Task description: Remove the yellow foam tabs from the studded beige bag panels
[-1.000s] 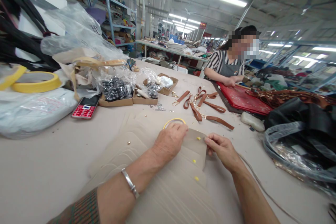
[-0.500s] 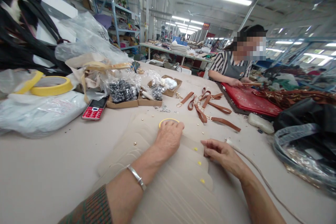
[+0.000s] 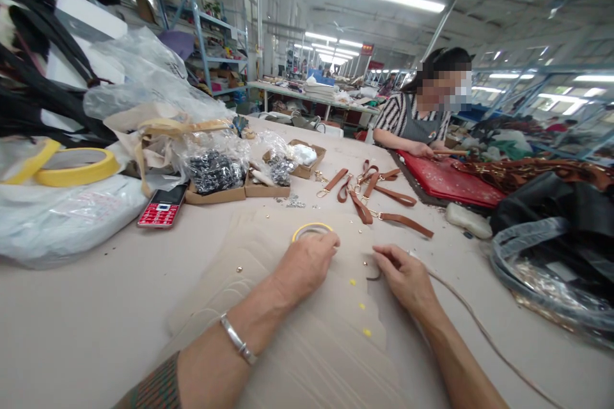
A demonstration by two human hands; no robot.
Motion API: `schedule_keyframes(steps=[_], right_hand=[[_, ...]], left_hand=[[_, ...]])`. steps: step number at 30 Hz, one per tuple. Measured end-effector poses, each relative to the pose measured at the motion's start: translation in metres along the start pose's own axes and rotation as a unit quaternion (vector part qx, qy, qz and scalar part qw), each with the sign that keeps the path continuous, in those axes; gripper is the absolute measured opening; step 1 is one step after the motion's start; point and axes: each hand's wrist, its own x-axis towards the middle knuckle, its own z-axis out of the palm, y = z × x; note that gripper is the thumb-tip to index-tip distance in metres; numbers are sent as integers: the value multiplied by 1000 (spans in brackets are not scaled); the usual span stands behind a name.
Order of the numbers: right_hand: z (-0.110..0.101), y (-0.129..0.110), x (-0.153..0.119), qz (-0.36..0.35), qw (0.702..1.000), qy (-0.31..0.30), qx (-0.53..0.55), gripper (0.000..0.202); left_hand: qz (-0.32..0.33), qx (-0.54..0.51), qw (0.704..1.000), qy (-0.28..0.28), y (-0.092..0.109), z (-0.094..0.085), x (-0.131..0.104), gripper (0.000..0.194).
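Observation:
Overlapping beige sheets (image 3: 307,326) lie fanned out in front of me, with small gold studs and several yellow marks near their right edge. My left hand (image 3: 314,262) is over their upper part, fingers curled and pressed together beside a yellow tape roll (image 3: 311,227); what its fingertips hold, if anything, is hidden. By the right edge of the sheets is my right hand (image 3: 403,271), its thumb and fingers bent close together. A small dark curved strip (image 3: 374,278) shows just below its fingertips; whether they touch it is unclear.
Brown straps with clasps (image 3: 371,192) lie beyond the sheets. Open boxes of hardware (image 3: 215,195), a red phone (image 3: 163,206) and bagged material (image 3: 71,217) are at left. A cord (image 3: 470,310) and black bag (image 3: 542,211) are at right. A person (image 3: 412,121) sits across, by a red panel (image 3: 446,179).
The view has shifted slightly. More of the tape roll shows beside my left hand. My right hand has drawn its fingers closer, and the dark strip now shows beneath them.

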Motion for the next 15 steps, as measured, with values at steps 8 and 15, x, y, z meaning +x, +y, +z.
schedule_keyframes(steps=[8, 15], right_hand=[[5, -36, -13, -91, 990, -69, 82, 23], [13, -47, -15, -246, 969, -16, 13, 14]], left_hand=[[80, -77, 993, 34, 6, 6, -2, 36], [68, -54, 996, 10, 10, 5, -3, 41]])
